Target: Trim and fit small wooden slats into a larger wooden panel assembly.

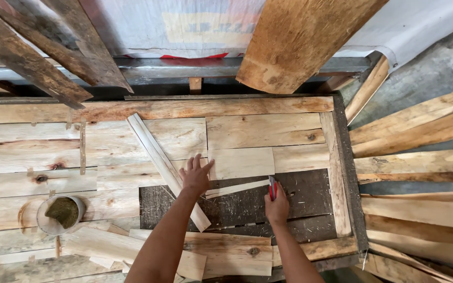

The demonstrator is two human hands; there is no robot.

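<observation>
Two hands work on a wooden frame full of boards.

The left hand (195,175) lies flat and open on a pale board (241,163) in the middle. The right hand (277,205) is closed around a red knife (272,187), its tip at a thin strip (237,188) under that board.

Red-handled tool (272,187) tip hidden behind thin strip (237,187); bowl (58,215) contents unclear; both forearms cut off by bottom edge.

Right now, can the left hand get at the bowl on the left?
Probably yes. The left hand lies flat on a light panel, holding nothing, and only flat boards lie between it and the bowl. The right hand holds a red tool.
</observation>
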